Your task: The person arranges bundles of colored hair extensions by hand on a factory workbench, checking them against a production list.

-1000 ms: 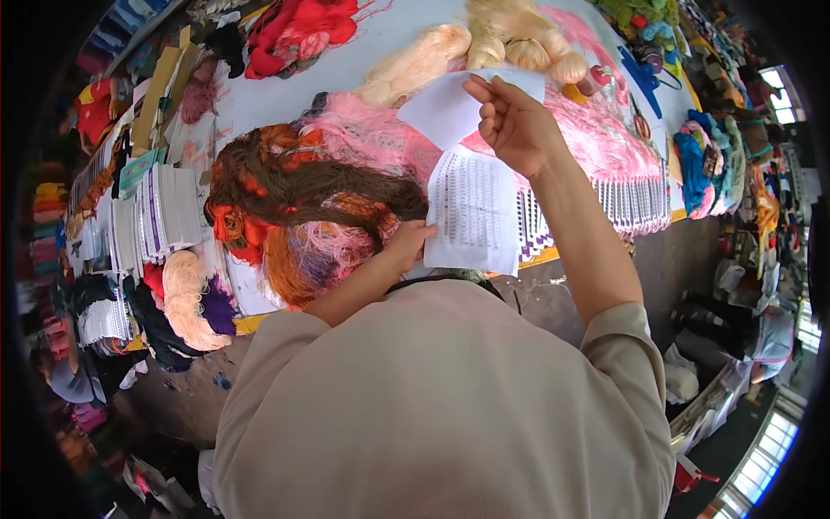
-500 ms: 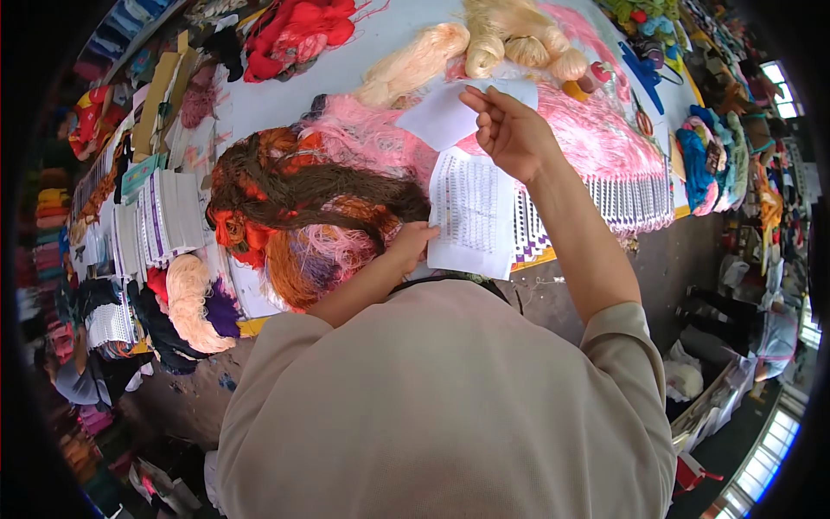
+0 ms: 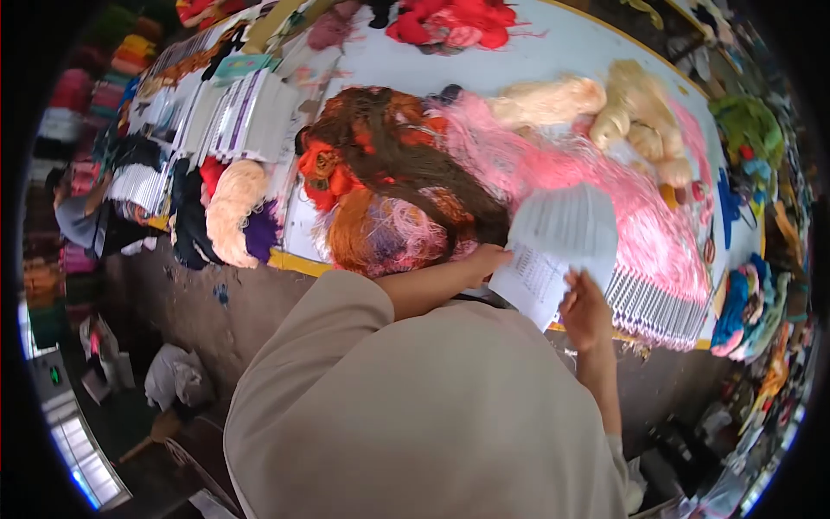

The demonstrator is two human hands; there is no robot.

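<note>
One printed sheet [image 3: 532, 277], text unreadable

Left of sheet: brown yarn [image 3: 445, 182]. Left hand [image 3: 486, 264] pinches sheet's left edge. Right hand [image 3: 588, 315] at its right edge, fingers curled, grip unclear. Pink yarn [image 3: 661, 259] behind, rightward, partly blocked by sheet.

**Pale light at the centre, darkness at the rim**

Soft, pale light fell around the right fingers [image 3: 584, 292], which were shaded and slightly smeared. Just above them the paper [image 3: 562, 221] showed bright, its print too blurred to read. Up and to their right the pink yarn [image 3: 640, 233] shone, nearly washed out in places, and well beyond them the white tabletop [image 3: 562, 54] was evenly lit. Below them the floor [image 3: 644, 381] looked dim. Far to their lower left a window [image 3: 82, 454] glared white, fringed blue. Toward the edges everything curved, softened and sank into black.
</note>
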